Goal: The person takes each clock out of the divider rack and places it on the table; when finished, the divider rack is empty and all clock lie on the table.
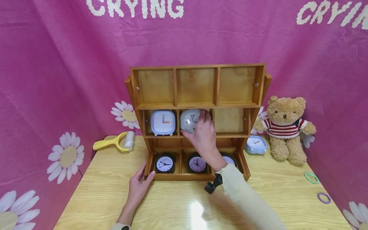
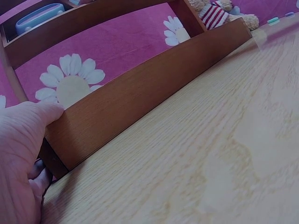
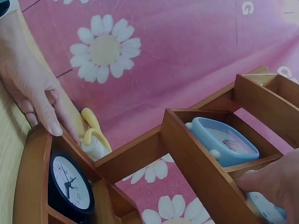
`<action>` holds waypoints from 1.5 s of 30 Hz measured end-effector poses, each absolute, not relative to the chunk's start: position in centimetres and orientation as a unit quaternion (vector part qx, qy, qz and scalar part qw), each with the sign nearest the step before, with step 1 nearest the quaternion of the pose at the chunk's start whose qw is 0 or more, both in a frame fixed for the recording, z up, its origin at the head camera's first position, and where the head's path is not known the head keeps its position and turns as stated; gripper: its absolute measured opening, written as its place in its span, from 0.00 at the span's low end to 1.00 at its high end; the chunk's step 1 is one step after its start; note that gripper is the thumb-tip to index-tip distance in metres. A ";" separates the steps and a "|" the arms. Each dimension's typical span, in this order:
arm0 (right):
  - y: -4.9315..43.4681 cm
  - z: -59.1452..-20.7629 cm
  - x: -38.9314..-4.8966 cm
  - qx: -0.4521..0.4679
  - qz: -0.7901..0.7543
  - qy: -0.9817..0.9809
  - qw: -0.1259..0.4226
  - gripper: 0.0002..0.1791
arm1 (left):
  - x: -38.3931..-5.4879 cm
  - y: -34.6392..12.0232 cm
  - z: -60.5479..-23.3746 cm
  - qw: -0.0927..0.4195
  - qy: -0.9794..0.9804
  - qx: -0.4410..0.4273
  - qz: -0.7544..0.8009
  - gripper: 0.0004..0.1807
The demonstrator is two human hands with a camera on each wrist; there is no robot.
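Observation:
My right hand (image 1: 203,137) grips a pale blue-grey alarm clock (image 1: 187,121) in the middle compartment of the middle tier, fingers at its top and thumb at its lower left. Part of its dial is hidden by the hand. Down at the front left corner of the wooden display shelf (image 1: 198,177), my left hand (image 1: 137,187) holds the frame; its thumb lies over the front board in the left wrist view. A light blue alarm clock (image 1: 163,124) stands upright in the compartment to the left. Black round clocks (image 1: 165,164) sit in the bottom tier, the right one partly covered by my right arm.
Right of the shelf, another blue alarm clock (image 1: 256,144) lies tilted back beside a teddy bear (image 1: 285,127). A yellow-handled lint roller (image 1: 115,142) lies to the left. Green (image 1: 311,178) and purple rings (image 1: 324,198) lie near the table's right edge. A pink curtain (image 1: 201,38) hangs behind.

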State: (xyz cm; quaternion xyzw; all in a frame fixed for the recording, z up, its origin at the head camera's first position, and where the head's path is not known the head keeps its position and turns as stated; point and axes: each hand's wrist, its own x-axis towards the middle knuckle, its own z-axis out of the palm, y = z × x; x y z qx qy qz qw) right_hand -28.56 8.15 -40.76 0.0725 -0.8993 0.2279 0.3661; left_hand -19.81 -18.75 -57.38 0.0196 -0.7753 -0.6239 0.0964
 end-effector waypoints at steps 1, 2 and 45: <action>8.2 -40.8 -28.6 0.071 0.228 -0.899 0.367 0.65 | -19.8 -18.7 -57.4 0.096 -0.776 0.020 -0.623 0.37; 8.2 -40.8 -28.6 0.070 0.229 -0.898 0.368 0.65 | -19.8 -18.7 -57.3 0.096 -0.777 0.019 -0.622 0.37; 11.2 -41.7 -27.1 0.165 0.461 -0.814 0.313 0.38 | -19.9 -18.7 -57.4 0.098 -0.780 0.016 -0.618 0.37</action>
